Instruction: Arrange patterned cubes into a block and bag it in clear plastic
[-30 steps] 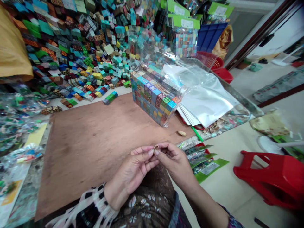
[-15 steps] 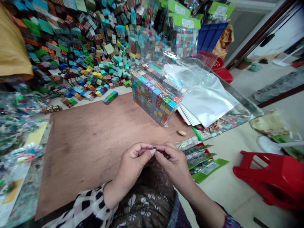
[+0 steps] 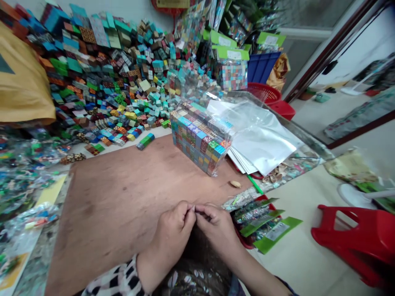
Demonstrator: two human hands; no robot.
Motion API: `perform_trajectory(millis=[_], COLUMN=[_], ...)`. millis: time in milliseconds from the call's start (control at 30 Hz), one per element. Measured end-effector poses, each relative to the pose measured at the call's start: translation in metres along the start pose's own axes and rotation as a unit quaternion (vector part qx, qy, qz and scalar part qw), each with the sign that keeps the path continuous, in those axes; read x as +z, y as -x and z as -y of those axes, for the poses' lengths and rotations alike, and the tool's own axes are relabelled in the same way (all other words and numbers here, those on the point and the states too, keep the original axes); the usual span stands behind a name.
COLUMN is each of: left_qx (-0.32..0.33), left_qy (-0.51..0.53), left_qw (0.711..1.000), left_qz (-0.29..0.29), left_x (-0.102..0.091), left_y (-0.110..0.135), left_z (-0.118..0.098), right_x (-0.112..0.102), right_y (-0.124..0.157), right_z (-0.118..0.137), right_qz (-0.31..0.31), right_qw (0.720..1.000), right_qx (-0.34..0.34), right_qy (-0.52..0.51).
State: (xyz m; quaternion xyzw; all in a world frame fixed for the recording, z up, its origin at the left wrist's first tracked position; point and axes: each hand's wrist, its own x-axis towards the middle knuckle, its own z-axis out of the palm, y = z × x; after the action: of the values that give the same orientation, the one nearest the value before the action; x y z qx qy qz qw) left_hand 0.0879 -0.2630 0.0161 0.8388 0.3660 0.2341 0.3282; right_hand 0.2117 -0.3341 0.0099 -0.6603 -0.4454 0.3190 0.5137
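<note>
Over the front edge of the brown board [image 3: 123,197], my left hand [image 3: 173,226] and my right hand [image 3: 216,226] meet fingertip to fingertip. Both are closed, thumbs against the forefingers, pinching a tiny dark thing too small and hidden to name. An unshelled peanut [image 3: 235,184] lies on the board beyond my right hand. Farther back stands a clear plastic bag packed with a block of colourful patterned cubes [image 3: 200,142]. A short green-and-blue block stick [image 3: 145,141] rests at the board's back edge.
Loose coloured blocks [image 3: 123,90] are heaped behind the board. White sheets [image 3: 256,131] and peanut shells [image 3: 277,170] lie at right. A red basket with green-topped packets [image 3: 262,222] sits beside my right hand; a red stool [image 3: 354,238] is on the floor. Small bagged parts [image 3: 24,164] lie left.
The view has tilted up slightly, so things sit lower in it. My hands remain together; the small brownish thing between the fingertips is now harder to see.
</note>
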Motion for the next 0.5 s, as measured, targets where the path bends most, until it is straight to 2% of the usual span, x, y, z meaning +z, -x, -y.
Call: perform_trajectory(millis=[167, 333, 500], left_qx=[0.028, 0.035, 0.003], left_qy=[-0.046, -0.048, -0.007], left_qw=[0.998, 0.998, 0.999], left_qz=[-0.023, -0.03, -0.033], left_x=[-0.001, 0.001, 0.005], left_y=[-0.001, -0.002, -0.001], left_z=[0.002, 0.003, 0.004], right_x=[0.009, 0.013, 0.014], right_y=[-0.003, -0.004, -0.002], right_z=[-0.001, 0.0, 0.002], right_qz=[-0.005, -0.011, -0.036], right_qw=[0.999, 0.998, 0.996], right_qx=[0.042, 0.065, 0.064], right_qy=[-0.01, -0.007, 0.045])
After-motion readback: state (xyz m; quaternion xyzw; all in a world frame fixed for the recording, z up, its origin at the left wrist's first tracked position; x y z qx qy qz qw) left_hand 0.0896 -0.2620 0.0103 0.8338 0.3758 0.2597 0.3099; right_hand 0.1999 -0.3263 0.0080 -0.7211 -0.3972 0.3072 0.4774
